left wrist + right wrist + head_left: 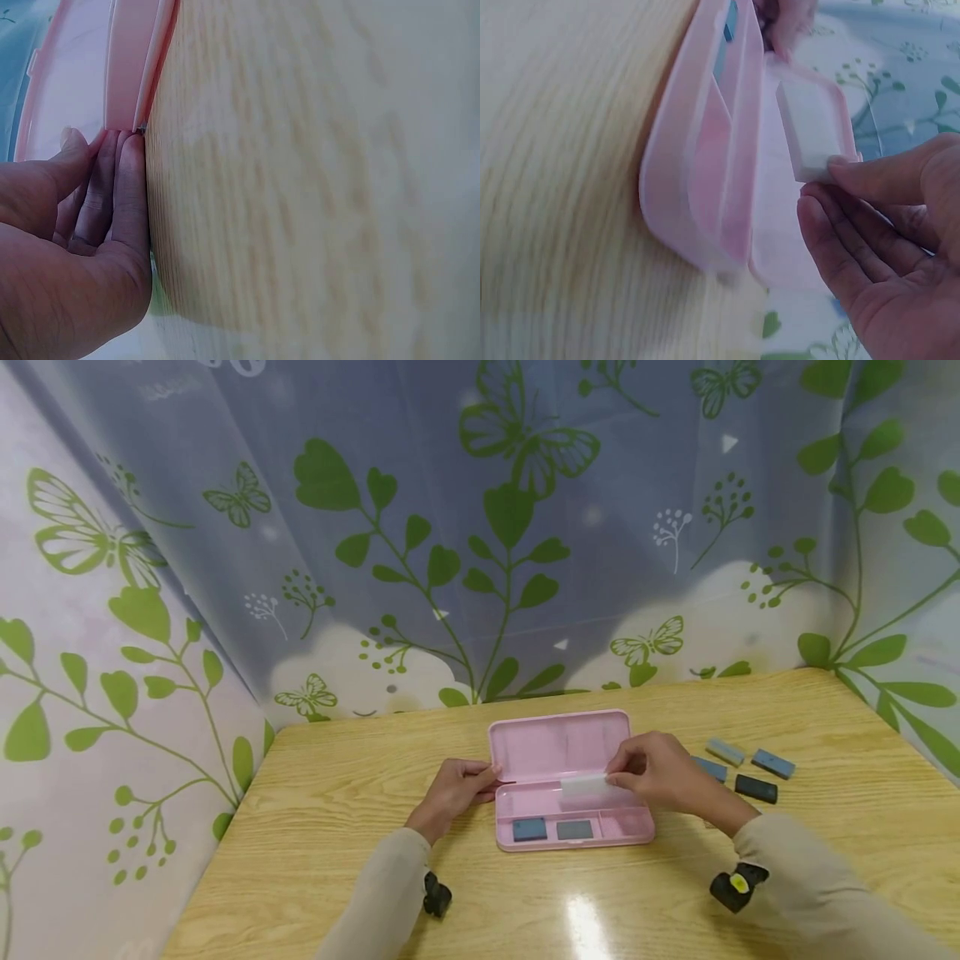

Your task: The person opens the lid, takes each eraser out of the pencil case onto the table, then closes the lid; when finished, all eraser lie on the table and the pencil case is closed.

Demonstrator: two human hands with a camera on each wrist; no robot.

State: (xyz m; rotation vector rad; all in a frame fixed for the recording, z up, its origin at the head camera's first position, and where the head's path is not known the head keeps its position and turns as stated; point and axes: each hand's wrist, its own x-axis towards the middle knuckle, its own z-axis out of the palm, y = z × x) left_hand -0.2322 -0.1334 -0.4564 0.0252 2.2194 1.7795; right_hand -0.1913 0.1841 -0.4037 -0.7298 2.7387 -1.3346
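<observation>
A pink pencil case (pixel 517 843) lies on the table with its lid (pixel 558 743) raised at the back. At the case's left end, by the hinge, my left hand (pixel 459 789) grips the lid's edge, thumb on the inner face (pixel 112 225). Over the long back compartment, my right hand (pixel 663 770) pinches a white eraser (pixel 810 131) by one end between thumb and fingertips. The eraser is held above the case's floor. In the front row of compartments lie a dark blue eraser (pixel 529 829) and a grey one (pixel 575 831); the compartment at the right end holds nothing visible.
On the table (pixel 330 827), right of the case, lie several erasers: a black one (pixel 756 788), a blue one (pixel 773 763), a grey-green one (pixel 725 752) and another blue one (pixel 710 768) partly behind my right hand. A patterned curtain (pixel 405 568) hangs behind the table.
</observation>
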